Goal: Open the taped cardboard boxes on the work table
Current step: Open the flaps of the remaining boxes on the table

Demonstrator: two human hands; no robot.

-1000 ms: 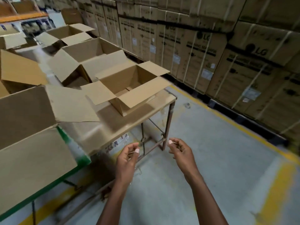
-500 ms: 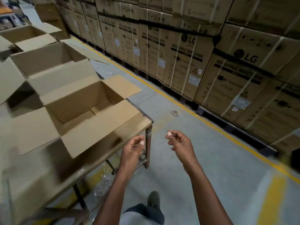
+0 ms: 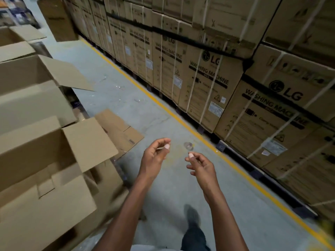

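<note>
Several brown cardboard boxes stand open along the left. The nearest box [image 3: 54, 169] has its flaps spread, and a second open box [image 3: 27, 84] stands behind it. Both my hands are out over the floor to the right of the boxes, touching none of them. My left hand [image 3: 155, 154] pinches a thin, pale, barely visible strip, apparently clear tape, between thumb and forefinger. My right hand [image 3: 200, 165] has its fingers curled, with thumb and forefinger pinched together as on the same strip.
A flat cardboard piece [image 3: 119, 131] lies on the floor beside the nearest box. A small clear tape roll [image 3: 188, 145] lies on the concrete beyond my hands. Strapped washing-machine cartons [image 3: 208, 78] are stacked along the right behind a yellow floor line [image 3: 163, 109]. My shoe [image 3: 192, 214] is below.
The view has swung right, from the table of open boxes toward the aisle and stacked cartons. Both hands keep their pinched pose, a little closer together.
</note>
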